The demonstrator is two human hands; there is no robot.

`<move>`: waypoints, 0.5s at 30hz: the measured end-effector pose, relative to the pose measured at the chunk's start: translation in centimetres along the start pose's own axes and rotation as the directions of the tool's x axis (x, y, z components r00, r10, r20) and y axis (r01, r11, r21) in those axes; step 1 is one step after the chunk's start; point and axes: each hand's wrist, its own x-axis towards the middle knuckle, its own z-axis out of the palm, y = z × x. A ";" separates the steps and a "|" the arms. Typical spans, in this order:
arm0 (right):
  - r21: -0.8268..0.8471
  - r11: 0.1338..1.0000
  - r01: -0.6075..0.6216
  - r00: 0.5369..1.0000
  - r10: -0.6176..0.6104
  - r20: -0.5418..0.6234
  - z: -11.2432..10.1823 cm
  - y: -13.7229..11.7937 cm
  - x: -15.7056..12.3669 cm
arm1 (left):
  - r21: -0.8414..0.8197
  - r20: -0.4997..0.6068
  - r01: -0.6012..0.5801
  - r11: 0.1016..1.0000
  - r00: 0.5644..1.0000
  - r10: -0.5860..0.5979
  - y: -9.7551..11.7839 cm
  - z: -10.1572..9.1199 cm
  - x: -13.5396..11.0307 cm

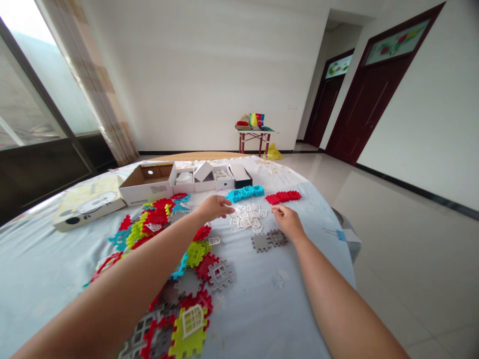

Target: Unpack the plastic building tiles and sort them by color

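Note:
My left hand (216,208) hovers at the left edge of a loose pile of small white window pieces (247,215). Its thumb and fingers are apart, with nothing visible between them. My right hand (287,220) is just below a row of red interlocking tiles (283,197); its fingers are curled together, and whatever they may hold is hidden. Behind the white pile lies a row of blue interlocking tiles (245,193). Two grey notched tiles (261,243) rest flat below the right hand. A mixed heap of coloured tiles spreads under my left forearm, including a lime-green tile (189,344).
An open cardboard box (147,182), small white boxes (204,172) and a pale yellow box (90,204) line the back of the round, cloth-covered table (258,309). At the right edge sits a clear container (351,238). A small side table (255,131) stands by the wall.

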 end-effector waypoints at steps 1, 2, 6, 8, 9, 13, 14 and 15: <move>0.003 1.000 -0.003 1.000 0.003 0.000 0.0 0.1 0.0 | -0.007 -0.022 -0.006 1.000 1.000 0.006 0.1 0.2 0.5; 0.006 1.000 -0.004 1.000 0.004 -0.001 -0.1 0.2 0.0 | -0.004 -0.048 -0.011 1.000 0.999 0.011 0.1 0.3 0.8; 0.020 1.000 -0.010 1.000 0.010 -0.011 0.0 0.5 0.1 | 0.102 -0.134 -0.015 0.995 0.991 0.029 -0.2 0.0 0.4; 0.022 1.000 -0.012 1.000 0.012 -0.013 0.1 0.5 0.2 | 0.179 -0.117 -0.028 0.983 0.992 0.050 -0.6 -0.3 -0.7; 0.022 1.000 -0.013 1.000 0.013 -0.014 0.1 0.5 0.2 | 0.218 -0.097 -0.039 0.975 0.993 0.061 -0.8 -0.4 -1.4; 0.015 1.000 -0.011 1.000 0.011 -0.018 0.1 0.4 0.1 | 0.371 -0.029 -0.068 0.926 0.996 0.085 -1.4 -0.7 -4.1; 0.012 1.000 -0.007 1.000 0.008 -0.020 0.1 0.4 0.1 | 0.399 -0.021 -0.073 0.914 0.996 0.089 -1.6 -0.7 -4.7; 0.009 1.000 -0.003 1.000 0.003 -0.021 0.1 0.4 0.1 | 0.427 -0.011 -0.084 0.901 0.995 0.098 -1.7 -0.6 -5.2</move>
